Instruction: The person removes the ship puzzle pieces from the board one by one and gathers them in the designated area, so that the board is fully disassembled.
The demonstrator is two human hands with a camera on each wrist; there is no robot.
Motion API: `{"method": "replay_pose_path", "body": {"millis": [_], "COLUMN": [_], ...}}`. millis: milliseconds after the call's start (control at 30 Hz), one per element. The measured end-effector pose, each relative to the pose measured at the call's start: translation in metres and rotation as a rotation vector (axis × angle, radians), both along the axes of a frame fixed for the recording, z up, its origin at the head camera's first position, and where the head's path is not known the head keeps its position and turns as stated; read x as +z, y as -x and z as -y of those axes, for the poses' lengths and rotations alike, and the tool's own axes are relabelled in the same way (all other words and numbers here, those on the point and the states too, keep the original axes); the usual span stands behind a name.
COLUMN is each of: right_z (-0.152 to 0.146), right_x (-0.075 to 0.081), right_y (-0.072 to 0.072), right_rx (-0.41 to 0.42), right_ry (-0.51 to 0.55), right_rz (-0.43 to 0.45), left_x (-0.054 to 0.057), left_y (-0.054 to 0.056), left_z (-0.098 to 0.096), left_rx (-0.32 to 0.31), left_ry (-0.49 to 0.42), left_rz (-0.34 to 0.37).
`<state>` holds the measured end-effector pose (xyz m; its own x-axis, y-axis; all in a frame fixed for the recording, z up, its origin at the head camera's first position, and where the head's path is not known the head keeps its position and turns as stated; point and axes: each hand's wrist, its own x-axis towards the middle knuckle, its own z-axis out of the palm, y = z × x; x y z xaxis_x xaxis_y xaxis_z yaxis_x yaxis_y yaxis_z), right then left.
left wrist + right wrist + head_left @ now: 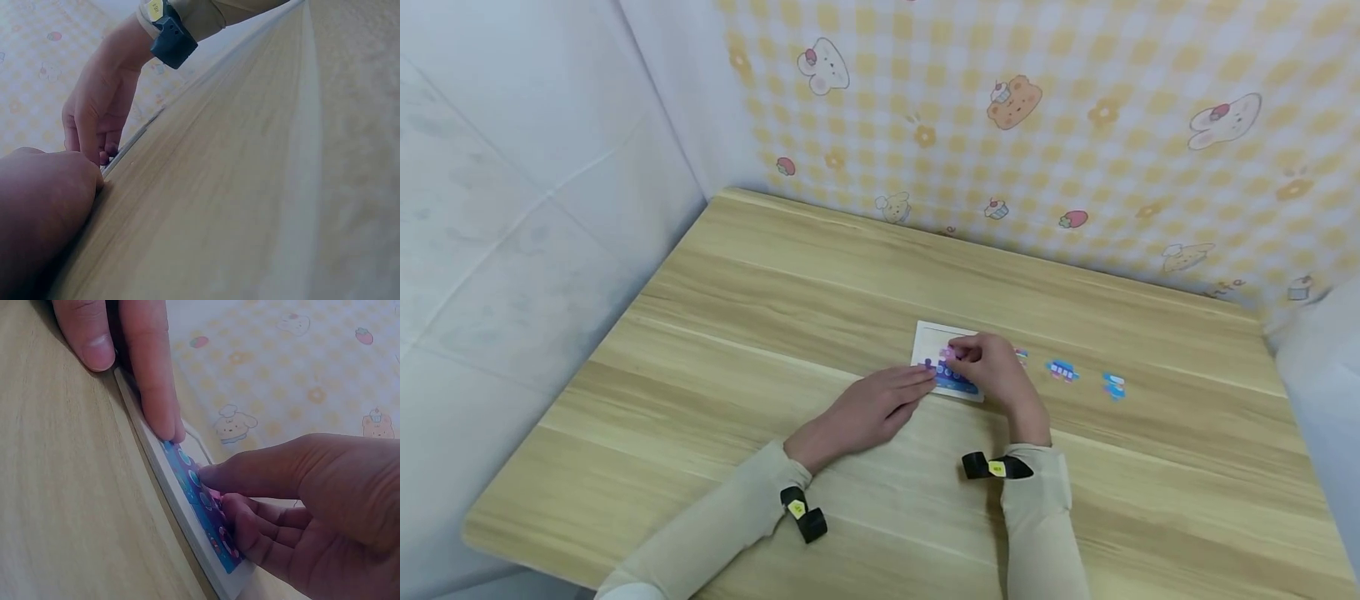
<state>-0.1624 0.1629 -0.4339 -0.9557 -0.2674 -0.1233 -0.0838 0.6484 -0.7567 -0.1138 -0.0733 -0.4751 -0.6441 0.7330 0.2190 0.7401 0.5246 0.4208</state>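
A white puzzle tray (924,337) lies on the table, its lower part filled with joined blue and purple jigsaw pieces (956,377). My left hand (872,410) rests at the tray's left side, its extended fingertips on the joined pieces; in the right wrist view its fingers (153,387) touch the tray's edge. Over the tray's right half, my right hand (997,372) pinches a pink puzzle piece (949,354) between thumb and fingers, just above the purple ones. The right fingers (250,525) largely cover that piece in the right wrist view.
Right of the tray lie a loose blue and purple piece (1063,371), a light-blue piece (1115,386) and a multicoloured piece (1022,356) partly behind the right hand. A yellow checked curtain (955,108) hangs along the back edge of the wooden table (700,333).
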Motion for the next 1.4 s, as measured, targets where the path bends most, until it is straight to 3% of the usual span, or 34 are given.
{"method": "replay_pose_path", "body": {"millis": [300, 800, 1167, 1400], "right_z": [0.002, -0.003, -0.008, -0.009], "right_x": [0.001, -0.004, -0.008, -0.008], "right_y": [0.002, 0.002, 0.002, 0.001], "right_rx": [-0.036, -0.029, -0.013, -0.034], "right_ry": [-0.030, 0.077, 0.105, 0.101], "right_rz": [0.004, 0.011, -0.010, 0.027], "left_x": [0.000, -0.002, -0.002, -0.003], "left_y": [0.001, 0.002, 0.001, 0.002], "left_z": [0.000, -0.002, -0.003, -0.004], "left_rx": [0.009, 0.006, 0.001, 0.008], "left_ry": [-0.003, -0.024, -0.036, -0.022], "left_rz": [-0.007, -0.006, 0.007, 0.017]}}
